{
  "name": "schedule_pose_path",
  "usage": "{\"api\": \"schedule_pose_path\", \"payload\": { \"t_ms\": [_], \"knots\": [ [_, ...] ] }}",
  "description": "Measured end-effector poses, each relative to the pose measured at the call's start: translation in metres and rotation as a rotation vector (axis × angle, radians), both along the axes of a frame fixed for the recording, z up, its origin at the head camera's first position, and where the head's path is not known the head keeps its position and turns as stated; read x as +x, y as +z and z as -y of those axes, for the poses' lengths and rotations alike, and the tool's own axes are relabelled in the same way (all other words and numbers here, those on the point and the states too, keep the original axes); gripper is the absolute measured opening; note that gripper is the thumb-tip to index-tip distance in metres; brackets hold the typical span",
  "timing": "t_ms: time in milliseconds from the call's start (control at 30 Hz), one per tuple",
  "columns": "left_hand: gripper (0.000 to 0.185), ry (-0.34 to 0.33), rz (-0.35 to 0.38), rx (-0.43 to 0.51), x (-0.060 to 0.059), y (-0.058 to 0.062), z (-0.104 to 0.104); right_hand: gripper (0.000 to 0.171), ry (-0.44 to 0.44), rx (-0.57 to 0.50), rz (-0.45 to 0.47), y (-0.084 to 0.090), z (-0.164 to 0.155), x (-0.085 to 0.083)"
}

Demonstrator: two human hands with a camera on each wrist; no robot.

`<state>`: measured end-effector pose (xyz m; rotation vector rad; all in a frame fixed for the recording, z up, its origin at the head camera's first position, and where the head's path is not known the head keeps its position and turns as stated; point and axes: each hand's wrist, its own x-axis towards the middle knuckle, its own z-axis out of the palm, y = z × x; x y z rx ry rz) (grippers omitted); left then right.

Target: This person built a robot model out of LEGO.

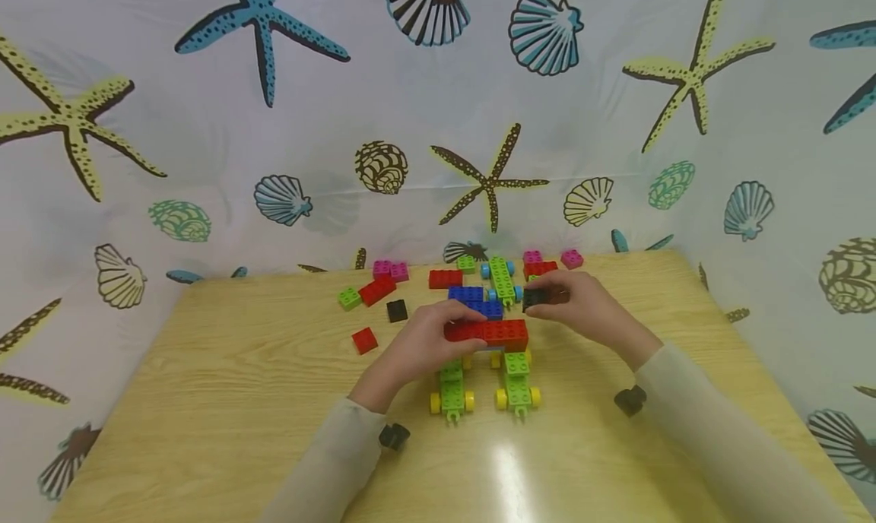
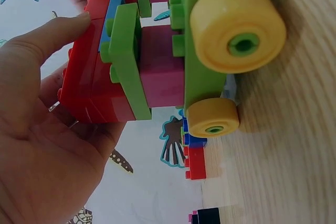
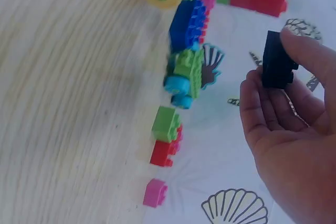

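In the head view, my left hand (image 1: 426,337) grips the left end of a row of red bricks (image 1: 508,331). This row tops a toy brick build on two green wheeled bases (image 1: 518,390) with yellow wheels (image 2: 239,27). In the left wrist view, a magenta brick (image 2: 161,66) sits between green pieces, and a blue brick (image 2: 111,14) borders the red row. To the right, my right hand (image 1: 580,302) pinches a black brick (image 3: 275,64) between thumb and fingers, raised beside the build.
Behind the build lie blue bricks (image 1: 467,294) and a green wheeled base (image 1: 502,278) with light-blue wheels. Loose red (image 1: 365,340), black (image 1: 397,310), green (image 1: 349,298) and pink bricks (image 1: 572,258) are scattered on the wooden table (image 1: 260,401). A patterned cloth (image 1: 328,128) hangs behind.
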<state>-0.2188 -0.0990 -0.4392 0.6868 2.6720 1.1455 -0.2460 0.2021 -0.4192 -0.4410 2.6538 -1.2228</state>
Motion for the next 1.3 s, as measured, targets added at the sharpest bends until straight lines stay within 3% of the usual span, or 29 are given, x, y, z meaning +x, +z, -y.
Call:
{"api": "schedule_pose_path", "payload": {
  "t_ms": [267, 533, 1300],
  "knots": [
    [0.035, -0.007, -0.009, 0.003, 0.000, 0.003, 0.000, 0.045, 0.078, -0.076, 0.004, 0.002, -0.001, 0.014],
    [0.035, -0.022, -0.026, 0.001, -0.001, 0.003, 0.001, 0.043, 0.085, -0.119, 0.038, -0.001, 0.000, 0.020],
    [0.036, -0.019, -0.008, -0.005, 0.001, 0.004, 0.002, 0.040, 0.124, -0.098, 0.024, -0.001, 0.005, 0.027]
  ]
}}
